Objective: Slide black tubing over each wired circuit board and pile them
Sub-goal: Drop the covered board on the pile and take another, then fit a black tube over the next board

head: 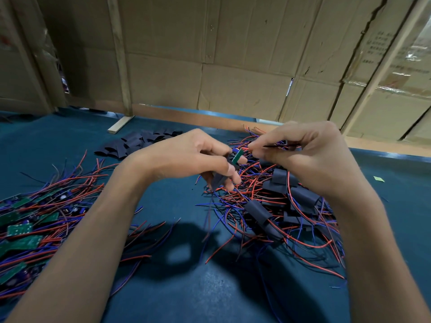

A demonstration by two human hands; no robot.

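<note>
Leftmost, bare wired boards [21, 229] lie heaped on the blue table [177, 287]. The left hand [186, 157] grips a black tubing piece [219, 179] and a green circuit board [237, 156]. The right hand [303, 155] pinches that board's wires [275, 146] above the sleeved pile [279, 201].

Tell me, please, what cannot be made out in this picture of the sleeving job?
Head view only:
- Circuit board: mostly hidden by the left hand and its black tubing.
- Wire ends inside the right hand: covered by its fingers.
- Bare boards pile: cut off by the left edge.
- Carton print: too small to read.
</note>
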